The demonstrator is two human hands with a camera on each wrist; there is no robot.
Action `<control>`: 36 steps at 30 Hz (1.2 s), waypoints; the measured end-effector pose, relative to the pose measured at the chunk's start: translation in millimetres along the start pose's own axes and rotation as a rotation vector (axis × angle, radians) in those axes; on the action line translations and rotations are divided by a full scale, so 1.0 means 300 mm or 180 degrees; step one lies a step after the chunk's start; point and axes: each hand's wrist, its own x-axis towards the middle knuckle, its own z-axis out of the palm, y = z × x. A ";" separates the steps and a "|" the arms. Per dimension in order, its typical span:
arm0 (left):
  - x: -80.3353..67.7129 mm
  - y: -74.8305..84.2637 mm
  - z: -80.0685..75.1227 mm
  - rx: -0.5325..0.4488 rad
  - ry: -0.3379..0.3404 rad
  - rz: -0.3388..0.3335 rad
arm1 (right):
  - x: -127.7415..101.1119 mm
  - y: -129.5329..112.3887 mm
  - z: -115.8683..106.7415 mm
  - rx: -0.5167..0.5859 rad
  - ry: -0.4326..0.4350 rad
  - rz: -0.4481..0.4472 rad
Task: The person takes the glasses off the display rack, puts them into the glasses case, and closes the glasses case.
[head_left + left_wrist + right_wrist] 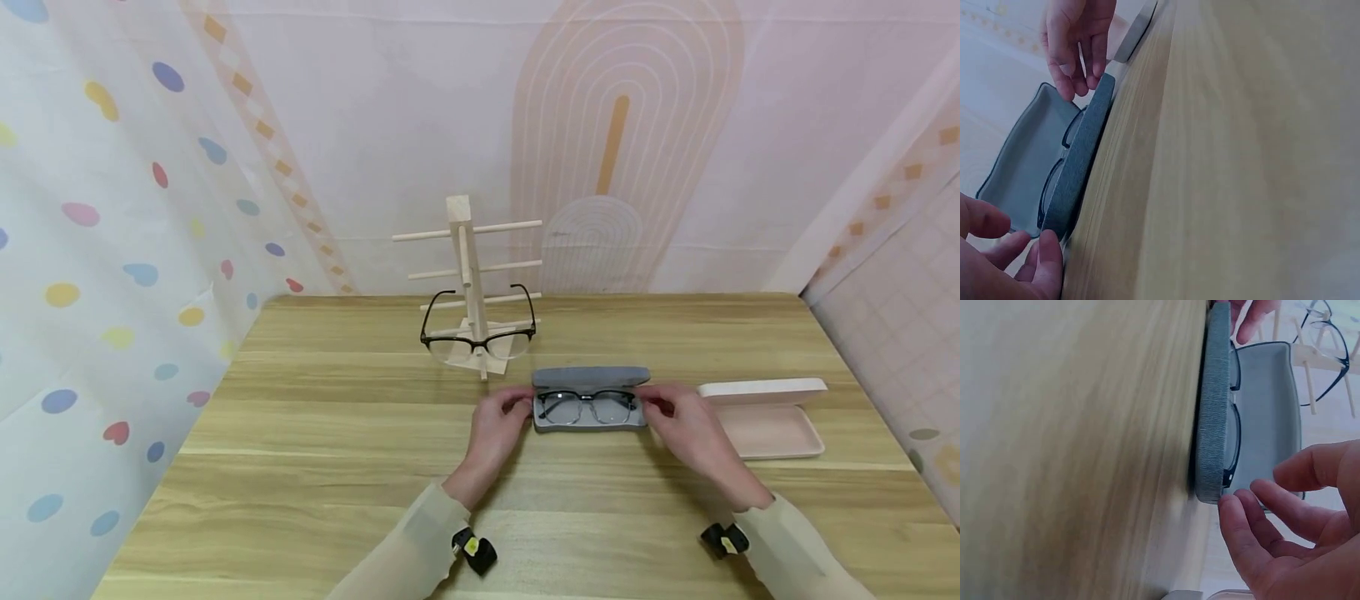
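A grey glasses case (590, 427) lies on the table with its lid (590, 377) raised. Inside it rests a pair of dark-browed glasses (587, 407), temples folded. At the case's left end is my left hand (498, 425); in the left wrist view its fingertips (1050, 247) touch the case's corner while the thumb stays apart. My right hand (686, 425) is at the opposite end. In the right wrist view, fingertips (1230, 506) meet that end or hover right beside it, thumb spread away. Neither hand pinches the case.
Behind the case, to its left, a wooden glasses rack (474, 275) with several pegs carries black half-rim glasses (480, 342) low down. An open pale pink case (772, 433) lies right of my right hand. A printed curtain (375, 125) hangs behind the wooden table (300, 467).
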 end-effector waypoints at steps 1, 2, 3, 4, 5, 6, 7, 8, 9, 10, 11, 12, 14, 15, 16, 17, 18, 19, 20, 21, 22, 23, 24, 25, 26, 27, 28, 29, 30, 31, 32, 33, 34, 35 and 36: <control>-0.006 0.002 -0.001 -0.0068 -0.0001 -0.0034 | -0.005 -0.001 -0.002 0.0038 0.0006 -0.0002; -0.014 0.005 -0.002 -0.0162 -0.0009 -0.0082 | -0.009 -0.002 -0.004 0.0057 0.0013 -0.0005; -0.021 0.006 -0.003 -0.0245 -0.0016 -0.0101 | -0.014 -0.004 -0.006 0.0082 0.0024 0.0000; -0.030 0.008 -0.004 -0.0319 -0.0028 -0.0098 | -0.019 -0.006 -0.007 0.0094 0.0038 0.0016; -0.038 0.009 -0.005 -0.0371 -0.0031 -0.0090 | -0.024 -0.008 -0.008 0.0111 0.0056 0.0021; -0.048 0.010 -0.007 -0.0430 -0.0042 -0.0075 | -0.029 -0.010 -0.008 0.0123 0.0071 0.0030; -0.058 0.013 -0.008 -0.0468 -0.0056 -0.0069 | -0.034 -0.013 -0.008 0.0134 0.0088 0.0040; -0.068 0.015 -0.010 -0.0514 -0.0076 -0.0047 | -0.039 -0.015 -0.008 0.0142 0.0108 0.0046; -0.079 0.017 -0.012 -0.0541 -0.0096 -0.0002 | -0.045 -0.018 -0.007 0.0164 0.0130 0.0049; -0.088 0.018 -0.014 -0.0541 -0.0111 0.0039 | -0.049 -0.021 -0.006 0.0173 0.0159 0.0039; -0.096 0.019 -0.015 -0.0534 -0.0117 0.0062 | -0.054 -0.024 -0.005 0.0184 0.0191 0.0025; -0.104 0.020 -0.017 -0.0532 -0.0124 0.0084 | -0.059 -0.027 -0.004 0.0196 0.0221 0.0018; -0.116 0.020 -0.019 -0.0519 -0.0129 0.0135 | -0.068 -0.033 -0.002 0.0196 0.0295 -0.0024; -0.121 0.020 -0.019 -0.0510 -0.0129 0.0175 | -0.072 -0.036 0.000 0.0192 0.0338 -0.0045; -0.124 0.021 -0.019 -0.0509 -0.0125 0.0191 | -0.076 -0.039 0.001 0.0176 0.0382 -0.0067; -0.126 0.023 -0.019 -0.0527 -0.0122 0.0215 | -0.079 -0.042 0.003 0.0158 0.0427 -0.0082; -0.128 0.025 -0.019 -0.0547 -0.0119 0.0241 | -0.082 -0.044 0.004 0.0146 0.0470 -0.0113; -0.130 0.026 -0.018 -0.0560 -0.0110 0.0262 | -0.084 -0.046 0.007 0.0119 0.0519 -0.0143; -0.129 0.026 -0.016 -0.0574 -0.0098 0.0281 | -0.084 -0.048 0.009 0.0089 0.0562 -0.0171; -0.128 0.027 -0.013 -0.0588 -0.0083 0.0300 | -0.084 -0.049 0.012 0.0076 0.0596 -0.0190; -0.126 0.027 -0.010 -0.0612 -0.0070 0.0300 | -0.083 -0.050 0.015 0.0058 0.0624 -0.0202; -0.124 0.027 -0.007 -0.0620 -0.0058 0.0305 | -0.082 -0.050 0.018 0.0051 0.0644 -0.0214; -0.121 0.028 -0.005 -0.0629 -0.0041 0.0302 | -0.079 -0.051 0.020 0.0056 0.0644 -0.0218; -0.117 0.028 -0.002 -0.0624 -0.0027 0.0297 | -0.076 -0.051 0.023 0.0059 0.0645 -0.0209; -0.112 0.028 0.001 -0.0635 -0.0024 0.0302 | -0.073 -0.051 0.025 0.0078 0.0628 -0.0192; -0.108 0.029 0.003 -0.0642 -0.0032 0.0308 | -0.070 -0.052 0.026 0.0104 0.0605 -0.0165; -0.104 0.030 0.005 -0.0651 -0.0040 0.0303 | -0.066 -0.052 0.028 0.0127 0.0578 -0.0137; -0.097 0.031 0.007 -0.0641 -0.0043 0.0287 | -0.062 -0.052 0.029 0.0152 0.0546 -0.0113; -0.092 0.033 0.009 -0.0642 -0.0052 0.0286 | -0.058 -0.052 0.030 0.0175 0.0509 -0.0085; -0.084 0.034 0.012 -0.0639 -0.0064 0.0276 | -0.053 -0.053 0.031 0.0186 0.0482 -0.0066; -0.075 0.035 0.016 -0.0638 -0.0070 0.0266 | -0.048 -0.052 0.032 0.0195 0.0447 -0.0043; -0.067 0.036 0.019 -0.0633 -0.0080 0.0250 | -0.043 -0.051 0.033 0.0196 0.0417 -0.0028; -0.058 0.038 0.023 -0.0616 -0.0081 0.0234 | -0.037 -0.050 0.034 0.0197 0.0383 -0.0018; -0.049 0.040 0.027 -0.0603 -0.0077 0.0234 | -0.031 -0.048 0.035 0.0192 0.0355 -0.0015; -0.041 0.044 0.031 -0.0598 -0.0072 0.0246 | -0.025 -0.047 0.036 0.0186 0.0330 -0.0012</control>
